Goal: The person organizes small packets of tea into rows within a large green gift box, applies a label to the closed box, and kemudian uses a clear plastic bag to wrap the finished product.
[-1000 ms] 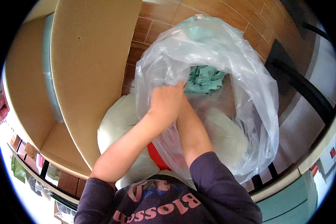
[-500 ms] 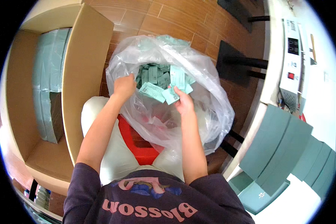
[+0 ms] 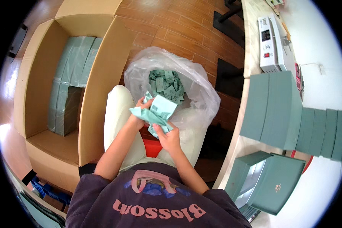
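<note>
Gripping, left hand: The person's left hand (image 3: 142,103) is curled around the far-left part of a bunch of light green packets (image 3: 160,110), some fingers hidden behind them.
Pinching, right hand: The right hand (image 3: 170,138) is closed on the near-right edge, thumb laid on top; its other fingers are partly hidden.
Green packets: Between the two hands, fanned and crumpled, touching both.
Plastic bag: Just beyond the hands and to their right, a clear plastic bag (image 3: 207,91) stands open, with a loose heap of green packets (image 3: 166,85) inside.
Red seat: A red surface (image 3: 152,147) shows below the hands, between the person's knees.
Cardboard box: Left of the left hand, an open cardboard box (image 3: 102,87) holds wrapped green blocks (image 3: 74,60).
Counter: Well to the right of the right hand, stacked green boxes (image 3: 269,108) stand near a white machine (image 3: 271,45).
</note>
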The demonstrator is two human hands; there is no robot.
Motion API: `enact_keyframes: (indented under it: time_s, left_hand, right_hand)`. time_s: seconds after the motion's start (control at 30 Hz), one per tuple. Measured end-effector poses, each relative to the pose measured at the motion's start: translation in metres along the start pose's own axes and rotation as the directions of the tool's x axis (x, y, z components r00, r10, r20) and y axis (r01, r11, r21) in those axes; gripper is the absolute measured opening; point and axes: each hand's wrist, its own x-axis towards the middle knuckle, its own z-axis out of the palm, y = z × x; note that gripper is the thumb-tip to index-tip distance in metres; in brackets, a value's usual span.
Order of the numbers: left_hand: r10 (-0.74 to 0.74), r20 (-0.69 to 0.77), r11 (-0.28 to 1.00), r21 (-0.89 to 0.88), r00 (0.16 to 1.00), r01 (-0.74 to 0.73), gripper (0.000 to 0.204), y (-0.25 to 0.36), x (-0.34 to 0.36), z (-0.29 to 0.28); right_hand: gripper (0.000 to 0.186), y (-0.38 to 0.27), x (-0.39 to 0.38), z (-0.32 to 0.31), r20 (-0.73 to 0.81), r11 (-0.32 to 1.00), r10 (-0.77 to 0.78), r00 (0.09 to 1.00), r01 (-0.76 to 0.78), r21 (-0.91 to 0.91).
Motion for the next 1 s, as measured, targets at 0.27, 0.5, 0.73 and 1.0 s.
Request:
enact_keyframes:
  time_s: [0.27,0.5,0.73,1.0]
  left_hand:
    - [0.149,0.048,0.980,-0.140,0.988,-0.141,0.048,0.030,-0.060,0.020]
    - [0.648,0.532,0.122,0.634,0.545,-0.764,0.064,0.030,-0.119,0.052]
    - [0.029,0.889,-0.282,0.445,0.456,-0.850,0.084,0.047,-0.135,0.064]
    - [0.180,0.724,0.022,0.674,0.666,-0.739,0.087,0.033,-0.132,0.035]
  right_hand:
    - [0.026,-0.014,-0.025,-0.057,-0.280,0.992,-0.027,0.960,-0.010,-0.130]
    - [0.025,-0.005,-0.035,-0.073,-0.094,0.953,0.016,0.995,-0.044,-0.298]
    - [0.024,-0.013,-0.039,-0.088,0.353,0.984,0.155,0.923,-0.175,0.025]
    - [0.033,-0.008,-0.043,-0.100,0.282,0.919,0.225,0.933,-0.300,0.257]
